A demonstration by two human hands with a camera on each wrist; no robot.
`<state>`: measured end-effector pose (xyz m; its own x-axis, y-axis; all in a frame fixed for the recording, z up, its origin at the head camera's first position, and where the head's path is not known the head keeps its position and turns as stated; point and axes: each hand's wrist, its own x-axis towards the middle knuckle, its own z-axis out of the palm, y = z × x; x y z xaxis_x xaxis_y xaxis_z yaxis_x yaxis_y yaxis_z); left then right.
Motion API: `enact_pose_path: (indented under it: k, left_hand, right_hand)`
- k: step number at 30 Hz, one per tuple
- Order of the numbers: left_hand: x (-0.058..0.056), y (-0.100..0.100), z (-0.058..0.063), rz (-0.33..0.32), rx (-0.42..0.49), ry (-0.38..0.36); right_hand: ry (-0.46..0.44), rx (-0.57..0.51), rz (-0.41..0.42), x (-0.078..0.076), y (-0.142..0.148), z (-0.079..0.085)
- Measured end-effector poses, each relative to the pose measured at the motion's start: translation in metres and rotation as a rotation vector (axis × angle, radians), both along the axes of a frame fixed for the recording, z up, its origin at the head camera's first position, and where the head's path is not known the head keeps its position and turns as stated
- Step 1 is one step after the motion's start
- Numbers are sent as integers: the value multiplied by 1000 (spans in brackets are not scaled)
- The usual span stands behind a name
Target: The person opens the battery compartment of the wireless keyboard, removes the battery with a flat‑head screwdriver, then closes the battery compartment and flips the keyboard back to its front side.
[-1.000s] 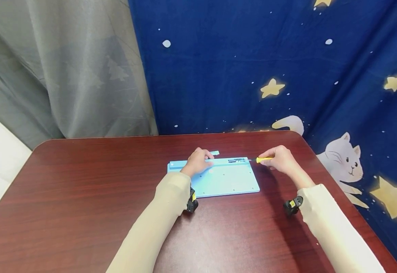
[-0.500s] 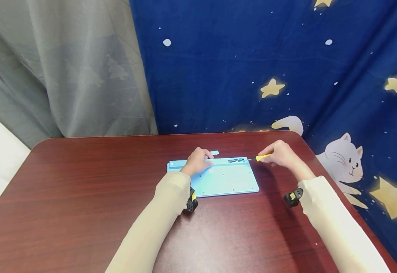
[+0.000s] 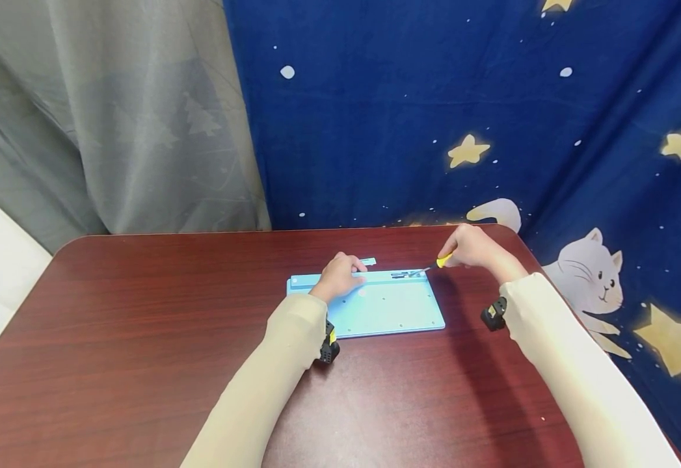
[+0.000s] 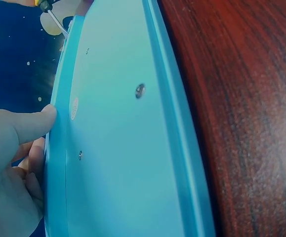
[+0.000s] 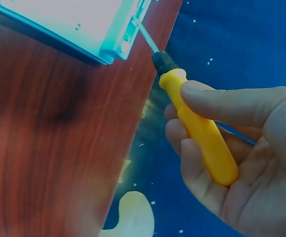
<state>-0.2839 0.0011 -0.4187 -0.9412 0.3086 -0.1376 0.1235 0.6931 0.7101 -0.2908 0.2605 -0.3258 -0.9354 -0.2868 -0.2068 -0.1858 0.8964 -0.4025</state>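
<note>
A light blue keyboard (image 3: pixel 387 309) lies underside up on the table, its screws showing. At the right of its raised far edge is an uncovered battery compartment (image 3: pixel 407 275). My left hand (image 3: pixel 338 276) grips that far edge near the middle; in the left wrist view the thumb (image 4: pixel 34 121) presses the ridge and the other fingers curl behind it. My right hand (image 3: pixel 473 247) holds a yellow screwdriver (image 5: pixel 197 126) with a black collar, thumb on one side and fingers curled round the other. The metal shaft (image 5: pixel 146 35) slants down to the compartment; exactly what the tip touches is too small to tell.
Behind the keyboard lies a small light blue cover piece (image 3: pixel 367 262). The dark red wooden table (image 3: pixel 141 338) ends just beyond it, against a blue star-patterned curtain (image 3: pixel 375 117) and a grey curtain (image 3: pixel 141 130).
My right hand has risen and shifted slightly left, so the screwdriver stands more steeply, its tip still at the compartment. My left hand and the keyboard have stayed put.
</note>
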Motion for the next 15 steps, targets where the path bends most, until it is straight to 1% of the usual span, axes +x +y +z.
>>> enact_pose_path:
  k: [8, 12, 15]
  left_hand:
    - [0, 0, 0, -9, 4, -1]
    - [-1, 0, -1, -13, -2, 4]
    - [-1, 0, -2, -10, -8, 7]
  right_hand:
    - [-33, 116, 16, -13, -21, 13]
    - [-26, 185, 33, -20, -35, 17]
    - [-7, 262, 71, -25, -45, 17]
